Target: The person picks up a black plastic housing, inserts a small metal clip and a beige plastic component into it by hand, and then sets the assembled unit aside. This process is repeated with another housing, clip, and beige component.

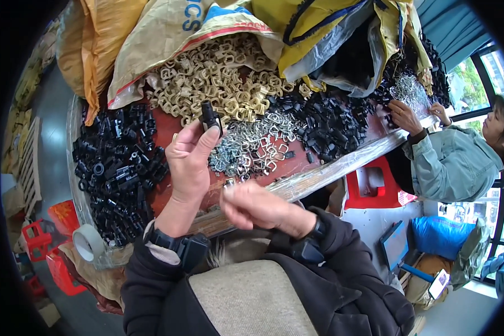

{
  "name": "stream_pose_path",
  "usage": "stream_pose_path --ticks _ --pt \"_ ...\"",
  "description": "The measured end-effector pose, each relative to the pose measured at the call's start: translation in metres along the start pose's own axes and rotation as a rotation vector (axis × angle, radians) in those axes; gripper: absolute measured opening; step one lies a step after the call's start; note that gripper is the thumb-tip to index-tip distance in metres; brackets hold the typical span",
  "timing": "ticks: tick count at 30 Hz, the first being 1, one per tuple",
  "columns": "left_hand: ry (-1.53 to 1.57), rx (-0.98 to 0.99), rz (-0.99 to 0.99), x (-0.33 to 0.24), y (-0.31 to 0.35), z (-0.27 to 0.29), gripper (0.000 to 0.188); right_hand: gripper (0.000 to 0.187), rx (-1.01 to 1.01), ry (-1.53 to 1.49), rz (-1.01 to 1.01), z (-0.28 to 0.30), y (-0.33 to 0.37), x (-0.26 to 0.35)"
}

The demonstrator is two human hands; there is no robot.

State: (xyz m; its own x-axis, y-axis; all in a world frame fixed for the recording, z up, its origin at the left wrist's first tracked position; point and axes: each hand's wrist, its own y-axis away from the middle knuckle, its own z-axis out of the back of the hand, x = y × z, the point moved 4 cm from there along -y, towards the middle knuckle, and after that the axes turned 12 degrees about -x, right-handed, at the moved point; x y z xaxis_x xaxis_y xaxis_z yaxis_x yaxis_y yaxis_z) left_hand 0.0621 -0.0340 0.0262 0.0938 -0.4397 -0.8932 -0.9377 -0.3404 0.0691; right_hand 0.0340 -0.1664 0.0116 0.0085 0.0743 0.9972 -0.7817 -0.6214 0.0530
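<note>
My left hand [189, 159] is raised over the table and pinches a black plastic fitting [209, 116], held upright between thumb and fingers. Lower and to the right is my right hand [253, 206], its fingers curled and slightly blurred. A small metal clip [229, 182] shows at its fingertips. Just beyond both hands lies a pile of silvery metal clips [260, 143]. Left of my left hand spreads a heap of black plastic fittings [115, 162]. Beige plastic rings [218, 73] spill from a sack behind, and small black pieces [333, 126] lie to the right.
A woven sack [134, 59] and a yellow bag [341, 33] stand at the back. A plastic-wrapped edge [313, 182] borders the red tabletop. At the right, another person [459, 151] reaches onto the table. Tape [88, 243] sits at the left corner; a red stool [369, 182] stands at the right.
</note>
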Motion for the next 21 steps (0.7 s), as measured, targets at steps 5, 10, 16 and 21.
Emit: stream_pose_path --ticks 5,10,16,21 --pt "-0.112 0.135 0.179 0.012 -0.003 0.005 0.027 0.021 -0.583 0.91 0.24 0.114 -0.008 0.003" --pt "-0.154 0.243 0.243 0.012 -0.007 -0.016 0.031 0.029 -1.27 1.067 0.118 0.265 -0.033 -0.017" --pt "-0.172 0.316 0.177 0.018 -0.022 -0.016 0.036 0.03 -1.146 1.235 0.054 0.281 -0.073 -0.054" --pt "-0.139 0.386 0.252 0.016 -0.013 -0.014 0.031 0.03 -1.057 0.837 -0.007 0.304 -0.08 -0.07"
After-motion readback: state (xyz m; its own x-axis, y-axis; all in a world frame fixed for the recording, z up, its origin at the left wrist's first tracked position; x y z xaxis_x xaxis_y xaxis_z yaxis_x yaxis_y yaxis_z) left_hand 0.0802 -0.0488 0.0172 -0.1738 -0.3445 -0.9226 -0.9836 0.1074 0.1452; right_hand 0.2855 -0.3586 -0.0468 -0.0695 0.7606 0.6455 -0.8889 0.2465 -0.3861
